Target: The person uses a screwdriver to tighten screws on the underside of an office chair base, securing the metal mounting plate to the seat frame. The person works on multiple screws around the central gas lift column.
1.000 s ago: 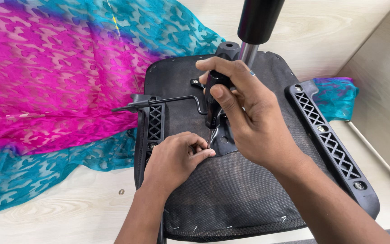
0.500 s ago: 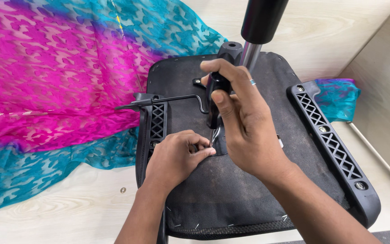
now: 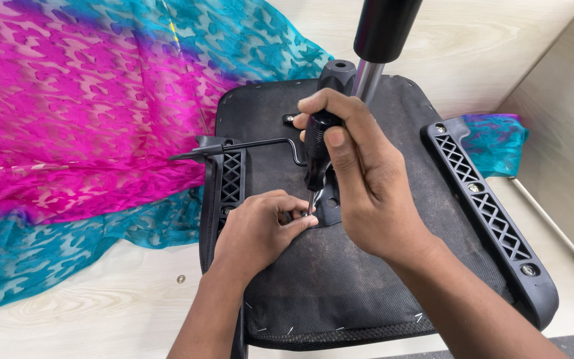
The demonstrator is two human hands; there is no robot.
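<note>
1. Since a moment ago your right hand point(image 3: 360, 179) has slid a little lower on the screwdriver point(image 3: 320, 143), and the tool now stands more upright. Your left hand point(image 3: 260, 229) has stayed where it was.
2. Your right fingers are wrapped tight around the black handle of the screwdriver. Its thin metal tip points down at the black metal plate point(image 3: 330, 206) in the middle of the seat.
3. Your left fingers are pinched close together right at the tip. They seem to steady a small screw, but it is too small to see well.
4. The chair seat point(image 3: 340, 292) lies upside down on the pale wooden floor point(image 3: 88, 319), near the wall on the right side.
5. Both black armrest brackets point(image 3: 486, 213) already sit on the seat's left and right edges, with screws showing in the right one.
6. The silver and black post point(image 3: 377, 46) already stands up from the middle.
7. I think this screw is not tight yet. One loose screw point(image 3: 181, 279) lies on the floor beside the pink and blue cloth point(image 3: 68, 119).
</note>
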